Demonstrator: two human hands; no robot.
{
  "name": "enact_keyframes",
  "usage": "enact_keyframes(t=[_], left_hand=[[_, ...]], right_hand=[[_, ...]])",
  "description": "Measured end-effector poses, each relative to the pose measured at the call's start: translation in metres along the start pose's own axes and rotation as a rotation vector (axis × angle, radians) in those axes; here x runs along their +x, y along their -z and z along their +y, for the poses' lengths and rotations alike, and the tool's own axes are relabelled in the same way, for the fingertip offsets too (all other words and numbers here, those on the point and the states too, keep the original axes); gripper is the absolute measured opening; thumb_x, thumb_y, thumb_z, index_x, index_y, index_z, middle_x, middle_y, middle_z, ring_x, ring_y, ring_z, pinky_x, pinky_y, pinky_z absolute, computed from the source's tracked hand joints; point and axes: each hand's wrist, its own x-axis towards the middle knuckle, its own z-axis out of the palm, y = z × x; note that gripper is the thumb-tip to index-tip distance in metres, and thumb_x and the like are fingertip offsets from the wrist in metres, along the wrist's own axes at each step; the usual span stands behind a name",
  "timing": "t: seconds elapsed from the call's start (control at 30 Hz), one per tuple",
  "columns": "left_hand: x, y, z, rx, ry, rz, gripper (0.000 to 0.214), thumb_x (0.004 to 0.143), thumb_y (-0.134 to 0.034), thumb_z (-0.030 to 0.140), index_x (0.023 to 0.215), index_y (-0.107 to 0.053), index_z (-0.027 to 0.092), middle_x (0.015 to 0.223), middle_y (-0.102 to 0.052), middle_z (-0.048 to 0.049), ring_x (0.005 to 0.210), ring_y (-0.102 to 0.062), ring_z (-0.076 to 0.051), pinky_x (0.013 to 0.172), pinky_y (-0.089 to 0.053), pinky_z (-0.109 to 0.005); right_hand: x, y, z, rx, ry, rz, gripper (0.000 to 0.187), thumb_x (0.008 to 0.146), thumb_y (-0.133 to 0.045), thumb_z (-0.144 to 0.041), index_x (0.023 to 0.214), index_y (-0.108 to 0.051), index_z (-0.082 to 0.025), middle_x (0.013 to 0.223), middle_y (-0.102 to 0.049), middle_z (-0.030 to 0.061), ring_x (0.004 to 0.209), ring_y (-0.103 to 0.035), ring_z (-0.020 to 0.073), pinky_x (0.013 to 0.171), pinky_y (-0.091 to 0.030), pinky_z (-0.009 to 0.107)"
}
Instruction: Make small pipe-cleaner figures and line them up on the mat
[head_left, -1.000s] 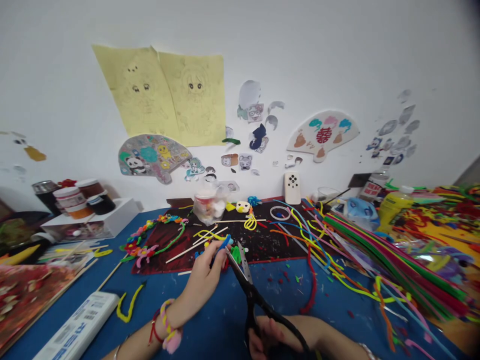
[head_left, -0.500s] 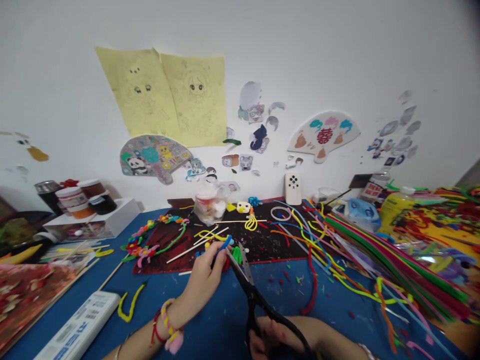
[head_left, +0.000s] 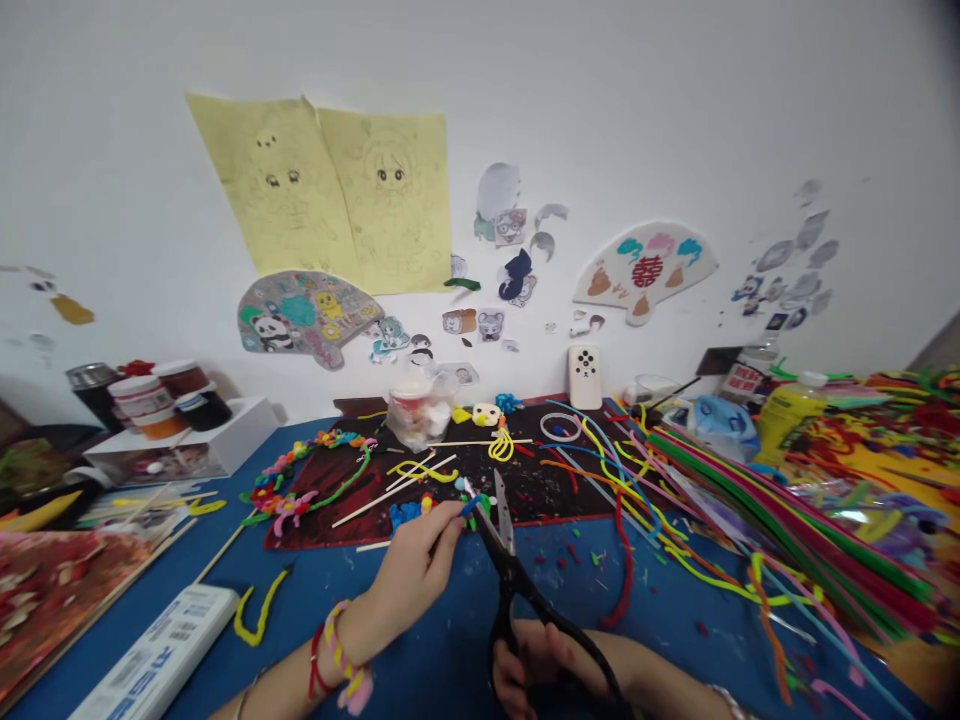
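Note:
My left hand (head_left: pixel 424 560) pinches a short blue pipe cleaner (head_left: pixel 471 505) over the front edge of the dark mat (head_left: pixel 525 490). In my right hand (head_left: pixel 551 660) is a pair of black-handled scissors (head_left: pixel 510 570), fingers through the loops. The scissor blades stand apart, with the left blade close against the blue piece; whether it touches I cannot tell. Behind the fingertips lie small green, yellow and blue fuzzy bits, partly hidden by the hand. A yellow pipe cleaner (head_left: pixel 420 470) and thin wooden sticks (head_left: pixel 394 492) rest on the mat beyond.
Many loose pipe cleaners (head_left: pixel 780 520) spread across the right side. At left are a white box (head_left: pixel 157 645), a bent yellow pipe cleaner (head_left: pixel 259 610) and a colourful fuzzy garland (head_left: pixel 289 500). Paint jars (head_left: pixel 142 405) stand at the back left; a white remote-like object (head_left: pixel 585 378) leans on the wall.
My left hand has shifted slightly right and down with the blue pipe cleaner, closer to the blades. The scissors have opened wider and moved a little to the right.

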Motion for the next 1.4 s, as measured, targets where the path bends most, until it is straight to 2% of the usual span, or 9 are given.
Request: enact_keyframes(t=[0.3,0.63,0.87,0.93,1.0,1.07,1.17,1.27,1.4], left_hand=[[-0.003,0.003,0.007,0.179,-0.170,-0.259,0.026,0.090,-0.032,0.020,0.098,-0.057,0.017,0.074,-0.063,-0.0044,0.061,-0.057,-0.013,0.058,-0.038,-0.023],[-0.004,0.001,-0.001,0.205,-0.176,-0.236,0.029,0.091,-0.031,0.021,0.102,-0.057,0.017,0.079,-0.065,-0.0060,0.064,-0.059,-0.014,0.060,-0.039,-0.024],[-0.003,0.000,-0.004,0.081,-0.038,-0.209,0.027,0.090,-0.034,0.025,0.101,-0.058,0.019,0.086,-0.066,-0.0053,0.072,-0.060,-0.015,0.069,-0.042,-0.024],[0.001,0.001,0.000,0.018,0.008,-0.211,0.026,0.090,-0.034,0.026,0.099,-0.058,0.018,0.086,-0.065,-0.0050,0.074,-0.059,-0.015,0.071,-0.041,-0.025],[0.005,0.002,0.004,-0.066,0.063,-0.248,0.025,0.089,-0.035,0.028,0.093,-0.058,0.018,0.083,-0.063,-0.0035,0.074,-0.056,-0.014,0.071,-0.040,-0.025],[0.008,0.001,0.007,-0.199,0.159,-0.337,0.026,0.088,-0.037,0.033,0.086,-0.058,0.018,0.074,-0.058,-0.0011,0.067,-0.052,-0.013,0.064,-0.040,-0.023],[0.008,-0.001,0.011,-0.476,0.403,-0.530,0.029,0.086,-0.038,0.040,0.087,-0.055,0.016,0.061,-0.043,0.0040,0.049,-0.037,-0.007,0.045,-0.031,-0.018],[0.005,-0.005,0.012,-0.731,0.611,-0.674,0.029,0.085,-0.040,0.043,0.094,-0.050,0.017,0.059,-0.035,0.0075,0.040,-0.022,-0.004,0.036,-0.020,-0.016],[0.001,-0.012,0.012,-0.880,0.641,-0.733,0.026,0.086,-0.041,0.042,0.095,-0.047,0.018,0.061,-0.039,0.0074,0.037,-0.025,-0.002,0.035,-0.022,-0.015]], right_hand=[[0.005,-0.003,0.000,0.061,0.038,0.061,0.065,0.064,-0.039,-0.080,0.076,-0.038,-0.016,0.069,-0.040,-0.0002,0.062,-0.044,0.0115,0.059,-0.033,0.024],[0.006,-0.007,0.001,-0.011,0.050,0.130,0.062,0.069,-0.032,-0.079,0.071,-0.036,-0.017,0.062,-0.039,-0.0025,0.054,-0.041,0.0084,0.054,-0.033,0.022],[0.000,0.013,0.006,-0.060,0.200,0.255,0.060,0.068,-0.034,-0.078,0.065,-0.035,-0.019,0.052,-0.037,-0.0059,0.042,-0.041,0.0073,0.040,-0.032,0.019],[-0.004,0.022,-0.004,-0.182,0.208,0.373,0.060,0.070,-0.032,-0.078,0.063,-0.037,-0.018,0.050,-0.039,-0.0050,0.041,-0.043,0.0086,0.040,-0.033,0.020],[-0.010,0.033,-0.019,-0.450,0.166,0.587,0.055,0.077,-0.035,-0.069,0.061,-0.042,-0.017,0.051,-0.044,-0.0027,0.044,-0.046,0.0099,0.043,-0.034,0.021],[-0.019,0.045,-0.035,-0.709,0.008,0.822,0.048,0.079,-0.041,-0.061,0.060,-0.045,-0.017,0.050,-0.046,-0.0023,0.045,-0.045,0.0105,0.046,-0.032,0.022],[-0.035,0.067,-0.051,-1.180,-0.176,1.103,0.041,0.071,-0.056,-0.053,0.053,-0.046,-0.018,0.049,-0.045,-0.0020,0.048,-0.044,0.0130,0.047,-0.029,0.024],[-0.050,0.088,-0.055,-1.476,-0.294,1.173,0.028,0.068,-0.061,-0.043,0.059,-0.057,-0.017,0.063,-0.056,0.0038,0.059,-0.052,0.0176,0.053,-0.032,0.026],[-0.058,0.098,-0.055,-1.495,-0.314,1.099,0.021,0.069,-0.060,-0.031,0.081,-0.067,-0.015,0.084,-0.061,0.0091,0.071,-0.057,0.0204,0.064,-0.041,0.029]])
